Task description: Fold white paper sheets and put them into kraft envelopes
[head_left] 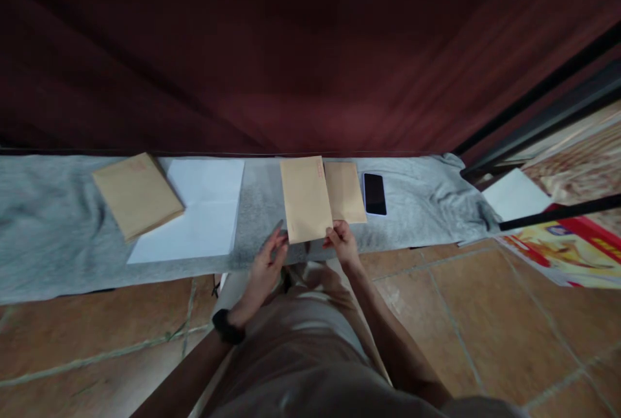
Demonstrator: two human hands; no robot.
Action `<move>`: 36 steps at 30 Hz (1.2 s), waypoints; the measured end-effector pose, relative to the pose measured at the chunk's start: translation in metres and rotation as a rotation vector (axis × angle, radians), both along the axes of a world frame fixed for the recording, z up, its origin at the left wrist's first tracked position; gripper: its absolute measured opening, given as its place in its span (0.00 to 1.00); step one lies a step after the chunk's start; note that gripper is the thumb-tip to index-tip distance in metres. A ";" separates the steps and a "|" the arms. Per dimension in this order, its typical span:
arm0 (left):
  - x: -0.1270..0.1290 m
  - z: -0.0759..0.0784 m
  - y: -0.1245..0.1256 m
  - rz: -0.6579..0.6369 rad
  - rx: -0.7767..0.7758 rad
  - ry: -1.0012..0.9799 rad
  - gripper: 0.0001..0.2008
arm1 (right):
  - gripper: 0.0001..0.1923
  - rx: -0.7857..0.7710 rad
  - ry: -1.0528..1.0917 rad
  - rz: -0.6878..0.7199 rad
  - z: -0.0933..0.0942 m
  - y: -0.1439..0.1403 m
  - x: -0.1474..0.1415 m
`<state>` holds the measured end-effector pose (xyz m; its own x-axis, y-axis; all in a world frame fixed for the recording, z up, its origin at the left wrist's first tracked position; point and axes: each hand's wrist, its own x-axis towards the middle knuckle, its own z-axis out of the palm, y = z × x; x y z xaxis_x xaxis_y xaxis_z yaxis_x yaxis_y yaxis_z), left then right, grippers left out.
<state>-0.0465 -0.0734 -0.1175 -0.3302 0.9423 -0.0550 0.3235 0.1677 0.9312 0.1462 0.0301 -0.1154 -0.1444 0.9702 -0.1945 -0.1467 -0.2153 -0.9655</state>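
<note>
A tan paper envelope (305, 201) with small red print near its top right corner is in front of me. My right hand (343, 243) pinches its lower right corner between thumb and fingers. My left hand (269, 264), with a dark watch (228, 327) on the wrist, is beside the lower left corner. Its fingers are apart and slightly blurred, and I cannot tell whether they touch the paper. Partly covered by the held envelope, another tan envelope (347, 193) lies on the grey cloth (259, 211).
A phone (375, 194) lies right of the envelopes. On the left, a stack of tan envelopes (138, 195) overlaps white paper sheets (204, 211). A dark red curtain (291, 68) hangs behind the cloth. Black frame bars (543, 107) and a colourful printed box (567, 243) are at right.
</note>
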 end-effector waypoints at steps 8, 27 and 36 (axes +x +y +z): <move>0.041 0.028 0.070 -0.054 -0.011 -0.335 0.22 | 0.23 -0.017 0.044 -0.163 0.016 0.022 0.031; 0.086 -0.001 0.137 -0.033 -0.096 -0.307 0.09 | 0.24 -0.038 0.076 -0.388 -0.022 0.040 0.076; 0.088 -0.008 0.139 -0.016 -0.057 -0.174 0.09 | 0.23 0.001 -0.050 -0.316 -0.027 0.042 0.076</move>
